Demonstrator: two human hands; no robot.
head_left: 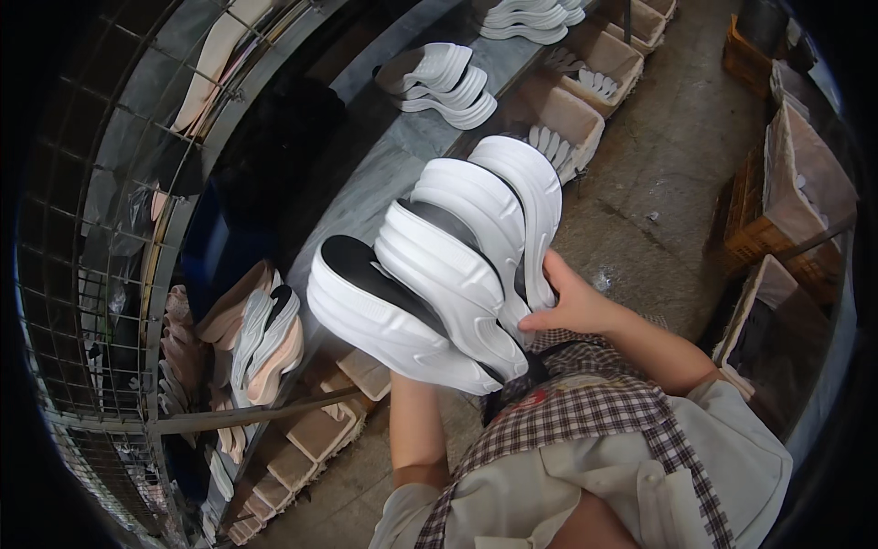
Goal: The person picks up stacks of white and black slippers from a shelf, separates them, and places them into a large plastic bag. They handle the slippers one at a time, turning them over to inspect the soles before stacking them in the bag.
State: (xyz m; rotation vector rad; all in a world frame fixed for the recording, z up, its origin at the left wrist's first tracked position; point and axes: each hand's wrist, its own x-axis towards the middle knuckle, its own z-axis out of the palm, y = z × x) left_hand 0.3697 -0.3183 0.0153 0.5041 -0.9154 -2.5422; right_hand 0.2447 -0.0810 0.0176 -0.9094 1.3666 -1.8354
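Several thick white shoe soles are fanned out in front of my body, their heel ends up and left. Dark inner surfaces show between some of them. My right hand is closed round the right edge of the bunch, its thumb pressed on the nearest side. My left forearm runs up under the soles. They hide my left hand, so its fingers do not show.
A grey bench carries more stacked white soles. White and pink soles lie at its near left end. Lined bins line its right side. Wire mesh stands left; orange crates stand right.
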